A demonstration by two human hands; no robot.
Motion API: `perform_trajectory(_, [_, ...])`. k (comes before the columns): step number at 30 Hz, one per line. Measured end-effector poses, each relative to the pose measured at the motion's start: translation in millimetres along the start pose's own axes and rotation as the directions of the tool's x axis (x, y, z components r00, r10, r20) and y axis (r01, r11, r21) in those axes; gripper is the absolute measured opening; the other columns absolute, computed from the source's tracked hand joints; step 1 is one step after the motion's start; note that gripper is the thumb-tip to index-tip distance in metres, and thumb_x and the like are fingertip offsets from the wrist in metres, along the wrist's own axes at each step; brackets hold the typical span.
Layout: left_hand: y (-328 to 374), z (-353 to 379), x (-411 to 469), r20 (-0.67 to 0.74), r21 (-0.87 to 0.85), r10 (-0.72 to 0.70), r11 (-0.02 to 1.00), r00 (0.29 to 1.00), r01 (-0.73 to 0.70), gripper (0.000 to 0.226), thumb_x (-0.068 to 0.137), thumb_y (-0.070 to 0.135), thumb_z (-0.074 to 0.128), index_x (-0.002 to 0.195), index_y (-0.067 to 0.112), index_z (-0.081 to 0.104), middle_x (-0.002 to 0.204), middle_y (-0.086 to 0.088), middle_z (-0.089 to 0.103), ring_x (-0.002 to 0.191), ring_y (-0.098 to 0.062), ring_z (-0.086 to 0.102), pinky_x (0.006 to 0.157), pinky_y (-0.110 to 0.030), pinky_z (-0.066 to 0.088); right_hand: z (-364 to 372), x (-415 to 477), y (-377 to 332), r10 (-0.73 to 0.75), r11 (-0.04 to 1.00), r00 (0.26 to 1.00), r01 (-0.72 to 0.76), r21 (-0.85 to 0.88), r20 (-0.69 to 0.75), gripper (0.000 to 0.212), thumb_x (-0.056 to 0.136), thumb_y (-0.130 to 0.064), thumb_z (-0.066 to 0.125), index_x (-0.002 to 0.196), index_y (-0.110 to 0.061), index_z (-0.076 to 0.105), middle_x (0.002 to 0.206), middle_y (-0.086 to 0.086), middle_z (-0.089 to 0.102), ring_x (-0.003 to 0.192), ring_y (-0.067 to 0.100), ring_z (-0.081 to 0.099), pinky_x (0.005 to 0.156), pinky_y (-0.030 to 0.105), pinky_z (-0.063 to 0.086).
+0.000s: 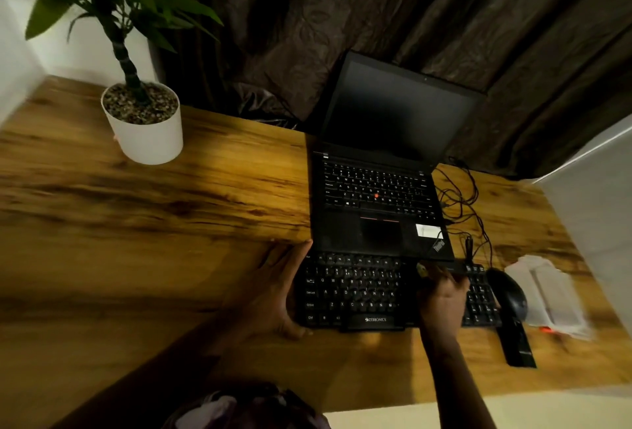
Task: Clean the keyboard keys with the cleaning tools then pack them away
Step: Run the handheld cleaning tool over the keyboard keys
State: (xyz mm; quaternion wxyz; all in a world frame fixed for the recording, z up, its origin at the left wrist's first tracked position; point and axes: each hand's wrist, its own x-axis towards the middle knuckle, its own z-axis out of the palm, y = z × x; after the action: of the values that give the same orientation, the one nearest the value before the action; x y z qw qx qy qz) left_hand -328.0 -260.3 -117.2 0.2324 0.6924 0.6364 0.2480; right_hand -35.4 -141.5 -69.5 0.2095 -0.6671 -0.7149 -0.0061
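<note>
The Zebronics keyboard (355,295) lies flat toward the near edge of the counter (171,223), right of its middle, with its far edge against or just under the front lip of the open laptop (376,209); which of the two cannot be told. The left hand (273,288) braces the keyboard's left end, fingers reaching over the far edge and thumb at the near edge, clamped on the casing. The right hand (443,298) hovers over the keys between the letter block and the number pad, fingers closed around a small pale-tipped tool (422,269); its type is too blurred to identify. The step in hand appears to be working the tool across the key rows. Keep the left hand clamped so the keyboard does not slide into the laptop. Work row by row toward the number pad with light pressure, so no keycap is levered off. Keep the wrist clear of the mouse (509,295) just beside the keyboard's right end. A black flat case (518,346) and a white packet (550,295) lie near the right edge, probably for packing away.
</note>
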Motion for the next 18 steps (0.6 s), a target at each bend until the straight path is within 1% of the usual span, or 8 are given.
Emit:
perform_trajectory(1, [0.3, -0.4, -0.2, -0.002, -0.008, 0.004, 1.000, 1.000, -0.004, 0.151, 0.044, 0.093, 0.065, 0.155, 0.030, -0.017, 0.165, 0.005, -0.002, 0.151, -0.015, -0.005, 0.122, -0.034, -0.004, 1.0, -1.8, -5.8, 0.016, 1.000, 1.000, -0.016, 0.011, 0.005, 0.034, 0.080, 0.012, 0.060, 0.110, -0.003, 0.068, 0.100, 0.025, 0.064, 0.087, 0.040, 0.049, 0.069, 0.045, 0.048])
perform_trajectory(3, [0.5, -0.5, -0.6, 0.004, -0.019, 0.007, 1.000, 1.000, -0.007, 0.151, 0.043, 0.093, 0.066, 0.153, 0.033, -0.019, 0.164, 0.008, -0.006, 0.150, -0.013, -0.009, 0.120, -0.028, -0.009, 5.5, -10.8, -23.3, -0.053, 0.998, 0.998, 0.052, 0.033, 0.028, 0.038, 0.080, 0.012, 0.053, 0.112, -0.004, 0.067, 0.102, 0.019, 0.066, 0.090, 0.037, 0.048, 0.074, 0.042, 0.047])
perform_trajectory(6, [-0.3, 0.9, 0.5, -0.001, -0.007, 0.005, 1.000, 1.000, -0.005, 0.153, 0.042, 0.094, 0.066, 0.153, 0.033, -0.021, 0.165, 0.006, -0.004, 0.152, -0.015, -0.006, 0.123, -0.035, -0.002, 11.2, -28.4, -53.1, -0.170, 0.982, 0.984, 0.165, 0.095, 0.048, 0.058, 0.064, 0.021, 0.060, 0.115, -0.006, 0.066, 0.105, 0.014, 0.068, 0.094, 0.037, 0.050, 0.073, 0.043, 0.052])
perform_trajectory(9, [-0.3, 1.0, -0.3, -0.013, -0.025, 0.006, 1.000, 1.000, -0.006, 0.153, 0.043, 0.094, 0.067, 0.155, 0.031, -0.016, 0.165, 0.005, 0.001, 0.152, -0.017, -0.001, 0.123, -0.041, 0.005, 8.1, -37.9, -68.9, -0.224, 0.971, 0.972, 0.216, 0.100, 0.072, 0.064, 0.057, 0.023, 0.064, 0.112, -0.010, 0.068, 0.103, 0.010, 0.069, 0.090, 0.032, 0.051, 0.068, 0.039, 0.053])
perform_trajectory(11, [1.4, -0.1, -0.8, -0.017, -0.022, 0.012, 1.000, 1.000, -0.012, 0.152, 0.044, 0.093, 0.068, 0.155, 0.030, -0.015, 0.165, 0.004, 0.004, 0.152, -0.018, 0.002, 0.123, -0.042, 0.007, 5.6, -31.5, -60.4, -0.218, 0.974, 0.973, 0.213, 0.072, 0.080, 0.062, 0.059, 0.021, 0.063, 0.112, -0.011, 0.069, 0.104, 0.008, 0.071, 0.093, 0.026, 0.044, 0.069, 0.038, 0.050])
perform_trajectory(13, [1.8, -1.2, -1.3, -0.016, -0.015, 0.009, 1.000, 1.000, -0.009, 0.152, 0.044, 0.092, 0.068, 0.155, 0.031, -0.015, 0.165, 0.004, 0.005, 0.152, -0.019, 0.003, 0.124, -0.042, 0.008, 6.3, -26.0, -47.9, -0.163, 0.986, 0.984, 0.161, 0.035, 0.067, 0.060, 0.059, 0.020, 0.064, 0.111, -0.010, 0.069, 0.102, 0.010, 0.072, 0.093, 0.024, 0.039, 0.070, 0.038, 0.048])
perform_trajectory(16, [2.0, -1.9, -1.4, -0.019, -0.012, 0.006, 1.000, 1.000, -0.007, 0.153, 0.042, 0.092, 0.069, 0.155, 0.032, -0.016, 0.164, 0.006, 0.004, 0.151, -0.018, 0.003, 0.123, -0.039, 0.004, 7.5, -32.1, -56.3, -0.135, 0.990, 0.988, 0.131, 0.057, 0.070, 0.060, 0.061, 0.020, 0.061, 0.113, -0.010, 0.068, 0.106, 0.010, 0.071, 0.094, 0.030, 0.042, 0.073, 0.045, 0.051])
perform_trajectory(18, [2.4, -2.6, -1.4, -0.021, -0.010, 0.009, 1.000, 1.000, -0.009, 0.154, 0.041, 0.093, 0.067, 0.154, 0.033, -0.018, 0.162, 0.009, 0.000, 0.150, -0.014, -0.001, 0.122, -0.035, 0.000, 8.7, -41.5, -77.0, -0.164, 0.984, 0.981, 0.156, 0.080, 0.100, 0.061, 0.062, 0.018, 0.058, 0.114, -0.011, 0.066, 0.109, 0.008, 0.070, 0.097, 0.031, 0.044, 0.077, 0.047, 0.052])
